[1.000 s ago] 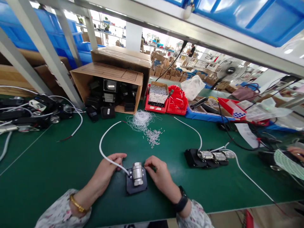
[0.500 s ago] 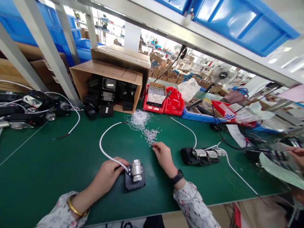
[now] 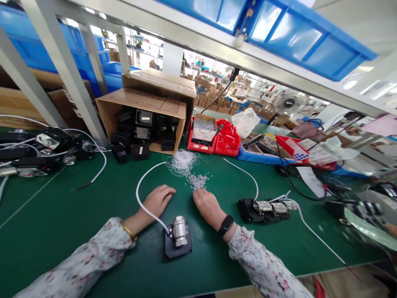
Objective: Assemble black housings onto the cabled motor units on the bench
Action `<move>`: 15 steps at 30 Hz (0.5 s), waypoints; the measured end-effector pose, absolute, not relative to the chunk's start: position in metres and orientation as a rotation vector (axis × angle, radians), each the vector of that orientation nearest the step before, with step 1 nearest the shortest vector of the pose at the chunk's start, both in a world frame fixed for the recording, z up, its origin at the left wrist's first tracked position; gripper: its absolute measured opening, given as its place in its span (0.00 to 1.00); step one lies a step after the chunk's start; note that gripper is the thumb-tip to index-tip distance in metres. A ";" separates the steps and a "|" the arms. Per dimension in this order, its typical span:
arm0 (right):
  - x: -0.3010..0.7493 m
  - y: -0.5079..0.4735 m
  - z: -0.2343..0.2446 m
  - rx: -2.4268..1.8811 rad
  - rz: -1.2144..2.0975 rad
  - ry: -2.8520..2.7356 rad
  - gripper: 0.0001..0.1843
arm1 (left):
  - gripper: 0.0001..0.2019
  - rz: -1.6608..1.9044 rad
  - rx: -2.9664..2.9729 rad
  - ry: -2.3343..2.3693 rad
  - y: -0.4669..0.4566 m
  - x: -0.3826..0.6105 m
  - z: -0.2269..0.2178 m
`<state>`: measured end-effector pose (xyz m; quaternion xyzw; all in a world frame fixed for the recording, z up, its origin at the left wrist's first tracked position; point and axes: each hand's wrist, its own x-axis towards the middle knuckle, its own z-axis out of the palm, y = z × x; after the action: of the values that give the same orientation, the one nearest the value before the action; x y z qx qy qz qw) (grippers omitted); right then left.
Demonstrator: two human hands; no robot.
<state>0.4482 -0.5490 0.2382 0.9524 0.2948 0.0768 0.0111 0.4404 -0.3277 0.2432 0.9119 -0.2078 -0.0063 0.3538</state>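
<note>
A black box with a metal valve body [image 3: 178, 237] lies on the green mat [image 3: 93, 207] close to me. A white cable [image 3: 139, 198] loops from it to the left and back. My left hand [image 3: 159, 199] rests palm down on the mat just beyond the cable, fingers stretched forward and holding nothing. My right hand [image 3: 206, 203] is at the near edge of a pile of small white sleeves [image 3: 198, 180], fingers bent down onto it. What they pinch is hidden. A tangle of thin white ties [image 3: 182, 159] lies behind the pile.
A row of finished black units with metal valves [image 3: 266, 207] sits to the right, a white cable trailing off. A cardboard box of black parts [image 3: 145, 120] and red bins [image 3: 217, 136] stand behind. More units and cables lie at far left [image 3: 40, 149]. Another person's hand [image 3: 391, 228] is at far right.
My left hand let go of the cable by the valve and moved forward onto the mat. My right hand went from the valve to the pile of sleeves.
</note>
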 end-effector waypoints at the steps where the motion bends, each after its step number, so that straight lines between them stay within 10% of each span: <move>1: 0.447 -0.549 0.238 2.977 0.268 0.892 0.10 | 0.12 0.003 2.374 -0.565 -0.335 0.453 0.243; 15: 0.340 -0.548 0.231 4.569 0.122 -0.619 0.18 | 0.04 -0.084 2.555 -0.550 -0.371 0.505 0.237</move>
<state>0.3395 -0.5483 0.2312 0.7346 -0.0995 0.0197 -0.6709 0.5052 -0.3706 0.2368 0.9435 -0.2030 -0.0310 0.2602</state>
